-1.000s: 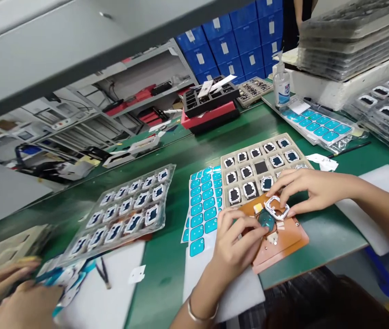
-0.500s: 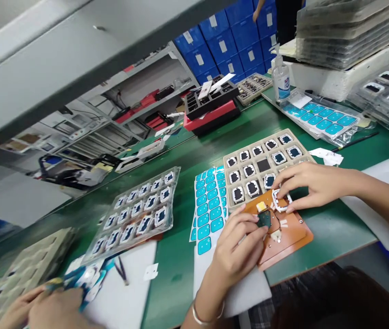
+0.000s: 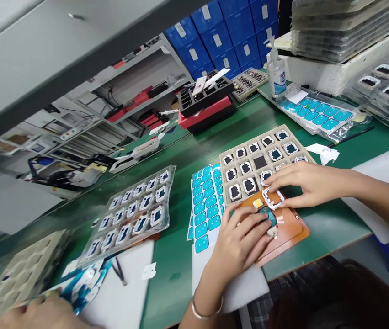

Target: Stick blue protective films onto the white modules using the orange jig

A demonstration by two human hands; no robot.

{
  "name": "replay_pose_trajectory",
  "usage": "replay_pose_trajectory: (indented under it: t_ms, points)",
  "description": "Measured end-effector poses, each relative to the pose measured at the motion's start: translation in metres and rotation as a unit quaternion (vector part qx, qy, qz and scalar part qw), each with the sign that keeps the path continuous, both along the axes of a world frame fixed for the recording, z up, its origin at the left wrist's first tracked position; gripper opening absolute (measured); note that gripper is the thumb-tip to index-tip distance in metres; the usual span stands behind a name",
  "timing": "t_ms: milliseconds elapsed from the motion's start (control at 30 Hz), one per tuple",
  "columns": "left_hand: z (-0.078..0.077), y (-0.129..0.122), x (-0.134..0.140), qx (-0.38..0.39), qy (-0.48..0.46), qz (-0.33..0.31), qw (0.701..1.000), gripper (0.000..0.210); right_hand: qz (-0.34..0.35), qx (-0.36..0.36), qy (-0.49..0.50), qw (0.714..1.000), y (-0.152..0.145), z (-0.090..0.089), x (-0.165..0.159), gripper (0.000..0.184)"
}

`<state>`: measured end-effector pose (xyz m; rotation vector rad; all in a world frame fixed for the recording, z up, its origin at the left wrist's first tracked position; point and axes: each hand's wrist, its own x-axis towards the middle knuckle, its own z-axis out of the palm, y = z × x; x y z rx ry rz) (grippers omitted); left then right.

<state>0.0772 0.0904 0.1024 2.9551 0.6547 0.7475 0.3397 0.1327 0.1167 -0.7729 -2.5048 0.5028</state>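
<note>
An orange jig plate [image 3: 288, 233] lies on the green bench in front of me. My left hand [image 3: 240, 240] pinches a small dark teal film piece [image 3: 267, 216] against the middle of the jig. My right hand [image 3: 306, 183] holds a white square frame [image 3: 272, 197] by its edges on the jig's far side, next to a small yellow tab [image 3: 258, 203]. Just behind the jig sits a beige tray [image 3: 222, 179] with several framed parts in its cells.
A sheet of teal stickers [image 3: 206, 205] lies left of the jig, and a clear blister tray [image 3: 132, 212] of parts further left. A co-worker's hands [image 3: 39, 313] work at the bottom left. A sanitizer bottle [image 3: 276, 75], a black tray [image 3: 208, 98] and stacked trays [image 3: 338, 27] stand behind.
My right hand has lowered the white frame closer to the jig. My left hand's fingers have closed down on the teal piece. The co-worker's hands have shifted lower in the view.
</note>
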Motion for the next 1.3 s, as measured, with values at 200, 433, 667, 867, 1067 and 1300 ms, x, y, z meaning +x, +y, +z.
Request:
replay_pose_trajectory:
  t_ms: [200,433,667,867,1067,1300]
  points:
    - [-0.002,-0.002,0.001,0.017,-0.017,0.026,0.999,0.015,0.007,0.008,0.012,1.000,0.002,0.002,0.003,0.017]
    - [-0.002,-0.004,-0.001,-0.026,-0.103,0.098,0.989,0.021,0.021,0.037,0.044,0.998,-0.008,-0.002,-0.008,0.018]
    - [-0.005,-0.004,-0.002,-0.064,-0.099,0.155,0.981,0.046,-0.008,0.084,0.035,0.996,-0.026,-0.013,-0.025,0.016]
    - [-0.006,-0.006,0.000,-0.107,-0.079,0.158,0.978,0.042,0.000,0.062,0.028,0.998,-0.025,-0.012,-0.025,0.015]
    - [-0.006,-0.007,-0.001,-0.112,-0.088,0.158,0.977,0.041,0.000,0.011,0.023,1.000,-0.021,-0.015,-0.025,0.016]
    - [-0.006,-0.006,0.000,-0.106,-0.088,0.150,0.979,0.041,-0.003,0.003,0.013,1.000,-0.021,-0.016,-0.026,0.016]
